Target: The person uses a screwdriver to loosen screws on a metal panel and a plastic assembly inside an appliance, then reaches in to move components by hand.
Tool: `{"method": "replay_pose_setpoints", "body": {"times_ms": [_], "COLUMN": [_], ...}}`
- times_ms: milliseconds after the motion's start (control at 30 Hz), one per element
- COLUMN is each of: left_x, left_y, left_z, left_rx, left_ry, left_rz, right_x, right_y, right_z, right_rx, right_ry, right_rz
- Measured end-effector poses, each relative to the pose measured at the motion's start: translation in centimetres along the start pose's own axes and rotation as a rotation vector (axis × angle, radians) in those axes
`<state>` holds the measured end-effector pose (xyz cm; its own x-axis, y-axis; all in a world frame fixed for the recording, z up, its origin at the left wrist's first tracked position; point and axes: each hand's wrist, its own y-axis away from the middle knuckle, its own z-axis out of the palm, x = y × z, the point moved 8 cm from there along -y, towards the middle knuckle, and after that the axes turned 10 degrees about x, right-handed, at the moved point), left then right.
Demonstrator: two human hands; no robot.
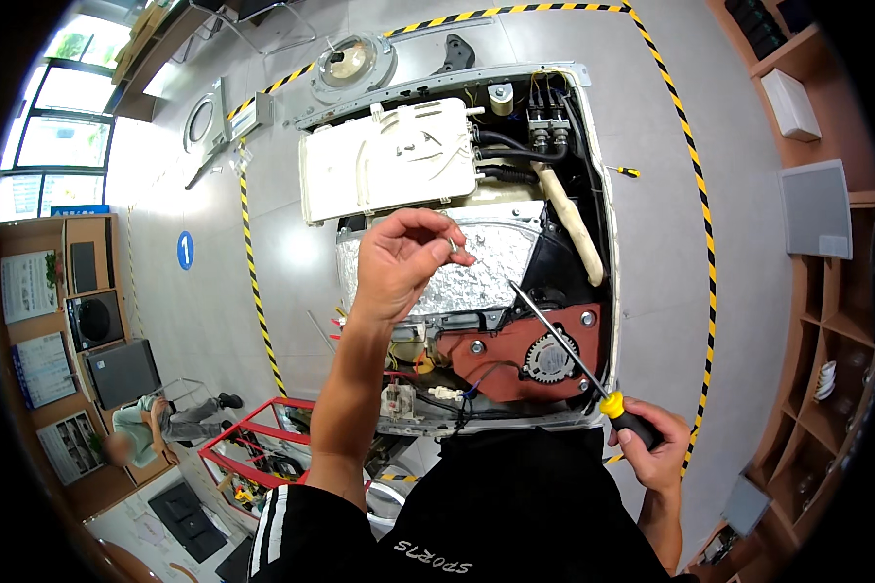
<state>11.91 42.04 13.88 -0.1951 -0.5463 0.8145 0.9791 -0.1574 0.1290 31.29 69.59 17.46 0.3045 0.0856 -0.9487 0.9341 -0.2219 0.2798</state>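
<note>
My right hand (651, 442) grips a screwdriver (572, 352) by its black and yellow handle. The long metal shaft slants up and left, its tip over the edge of a foil-covered panel (496, 255). Above that foil my left hand (399, 264) is closed in a pinch. A tiny pale thing shows at its fingertips, too small to name. Both hands are over an opened appliance with a metal frame (608, 330). Nearest the screwdriver shaft lies a reddish-brown plate (486, 355) with a round grey toothed part (551, 358). A white plastic housing (360, 170) with small loose pieces on it lies beyond my left hand.
Black hoses (504, 141) and a cream-coloured hose (566, 219) run inside the frame. A second screwdriver (628, 172) lies by the right side. Behind the appliance are a round door (352, 66) and a black part (455, 55). A red-framed cart (262, 428) stands left; a person (156, 423) sits farther off.
</note>
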Motion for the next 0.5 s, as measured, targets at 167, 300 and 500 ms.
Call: {"method": "replay_pose_setpoints", "body": {"times_ms": [167, 300, 500], "left_x": [2.1, 2.3, -0.4], "left_y": [2.3, 3.3, 5.2], "left_z": [1.9, 2.4, 3.7], "left_rx": [-0.059, -0.067, -0.018], "left_ry": [-0.168, -0.057, 0.412], "left_rz": [0.123, 0.097, -0.101], "right_x": [-1.8, -2.4, -2.9], "right_y": [0.5, 1.1, 2.2], "right_z": [1.0, 1.0, 0.5], "right_rx": [-0.050, -0.045, -0.033], "right_ry": [-0.037, -0.031, 0.006], "right_rz": [-0.137, -0.190, -0.219]}}
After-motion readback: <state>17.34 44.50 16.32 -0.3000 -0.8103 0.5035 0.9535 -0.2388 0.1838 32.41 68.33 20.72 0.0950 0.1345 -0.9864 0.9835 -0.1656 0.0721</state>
